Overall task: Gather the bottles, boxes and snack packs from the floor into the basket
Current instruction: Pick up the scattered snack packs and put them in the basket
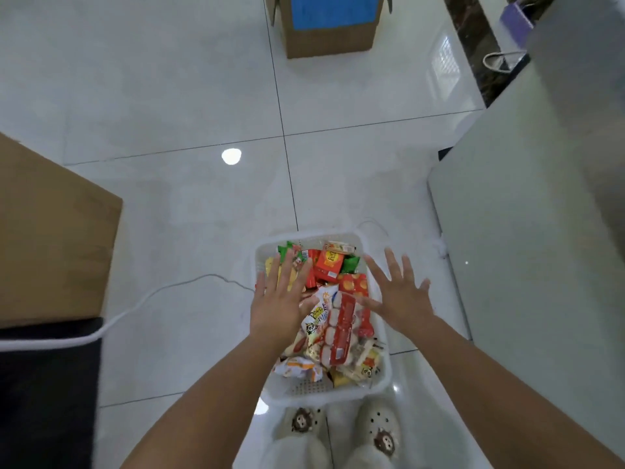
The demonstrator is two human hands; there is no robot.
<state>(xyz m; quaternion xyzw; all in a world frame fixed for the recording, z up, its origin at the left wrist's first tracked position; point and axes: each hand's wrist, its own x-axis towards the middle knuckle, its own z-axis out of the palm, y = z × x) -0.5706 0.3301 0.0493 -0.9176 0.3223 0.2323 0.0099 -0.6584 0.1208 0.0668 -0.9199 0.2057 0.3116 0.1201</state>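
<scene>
Now both hands are hovering spread and released, grasping nothing: the left hand [282, 301] and right hand [399, 296] are over the white basket [324, 394], which is sitting full of snack packs [341, 330] on the near floor [189, 204]

basket [314, 394]: white plastic, on the tile floor [169, 96] right in front of the shoes [338, 424], packed w/ snack packs [341, 330] + an orange box [329, 265]
left hand [282, 304]: fingers spread, over basket's left side
right hand [399, 296]: fingers spread, over right rim
cartons: one far back [329, 35] w/ blue panel, one at left [50, 231]
cable [135, 306]: white, runs along floor left of basket
</scene>
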